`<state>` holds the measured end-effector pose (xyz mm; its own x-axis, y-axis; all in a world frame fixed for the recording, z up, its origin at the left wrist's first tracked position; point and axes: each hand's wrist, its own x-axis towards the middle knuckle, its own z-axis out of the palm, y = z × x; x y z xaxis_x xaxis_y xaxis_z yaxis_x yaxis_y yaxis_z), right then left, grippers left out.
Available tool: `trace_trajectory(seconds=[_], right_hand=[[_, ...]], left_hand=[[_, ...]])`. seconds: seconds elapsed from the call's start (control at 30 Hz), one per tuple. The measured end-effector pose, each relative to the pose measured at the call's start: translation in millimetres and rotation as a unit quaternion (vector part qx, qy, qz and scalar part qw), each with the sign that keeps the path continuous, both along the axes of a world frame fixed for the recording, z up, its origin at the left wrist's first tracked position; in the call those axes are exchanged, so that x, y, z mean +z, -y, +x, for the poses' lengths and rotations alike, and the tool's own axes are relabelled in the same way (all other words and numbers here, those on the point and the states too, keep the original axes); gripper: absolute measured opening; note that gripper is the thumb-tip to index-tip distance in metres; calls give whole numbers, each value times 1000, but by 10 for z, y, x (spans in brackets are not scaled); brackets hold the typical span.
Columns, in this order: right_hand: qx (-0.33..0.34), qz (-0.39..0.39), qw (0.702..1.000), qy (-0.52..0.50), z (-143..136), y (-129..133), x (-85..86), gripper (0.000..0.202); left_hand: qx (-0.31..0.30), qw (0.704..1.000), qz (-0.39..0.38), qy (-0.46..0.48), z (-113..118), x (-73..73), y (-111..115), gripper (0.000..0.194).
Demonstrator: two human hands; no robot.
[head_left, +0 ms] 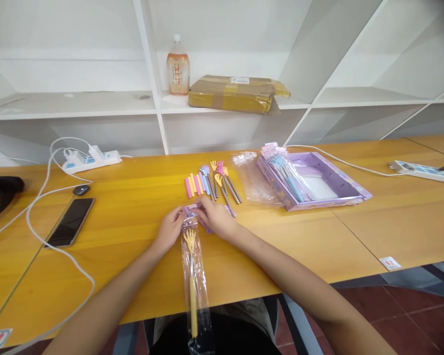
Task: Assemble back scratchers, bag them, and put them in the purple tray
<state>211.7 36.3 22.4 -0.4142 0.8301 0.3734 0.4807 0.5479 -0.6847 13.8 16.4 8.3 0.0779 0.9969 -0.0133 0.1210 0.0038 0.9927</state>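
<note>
My left hand (170, 228) and my right hand (215, 217) pinch the top of a clear plastic bag (201, 268) from both sides, at its purple header card (188, 211). Inside the bag lies a yellow hand-shaped back scratcher (193, 301), its claw up by the card and its handle hanging past the table edge. Just beyond my hands are several back scratcher rods (227, 199) with yellow, pink, blue and purple claws. Left of these sits a row of short coloured handle sleeves (193, 185). Something purple (208, 228) lies partly hidden under my right hand.
A purple box tray (346, 197) holding bagged back scratchers (286, 172) stands right, with clear bags (257, 180) beside it. At left are a phone (71, 222), white cables and a power strip (92, 160). A bottle (178, 69) and a taped carton (231, 93) occupy the shelf.
</note>
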Motion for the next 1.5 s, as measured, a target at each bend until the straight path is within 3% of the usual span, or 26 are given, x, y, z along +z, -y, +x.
trace_trajectory(seconds=[0.13,0.27,0.43,0.6,0.8,0.93,1.23,1.5], right_hand=[[5,18,999,-46,8,-50,-96,16],[-21,24,997,-72,49,-63,-118,22],[-57,23,994,-90,75,-90,-131,23],[-12,39,998,-56,154,-121,-176,25],[40,124,991,2,236,-122,-139,32],[34,158,986,26,262,-116,-129,35],[37,153,988,5,256,-58,-83,28],[47,149,987,38,242,-33,-69,32]], left_hand=[[-72,995,-41,54,-49,-2,45,43],[-85,996,2,40,-71,-37,52,38],[-115,993,-9,26,-49,-36,50,39],[-130,991,-13,20,-66,-66,52,40],[-164,986,12,-1,-92,-85,63,34],[-165,986,2,-6,-93,-55,70,39],[-149,988,-12,25,-93,32,45,44],[-162,987,-12,-3,-85,-3,79,41]])
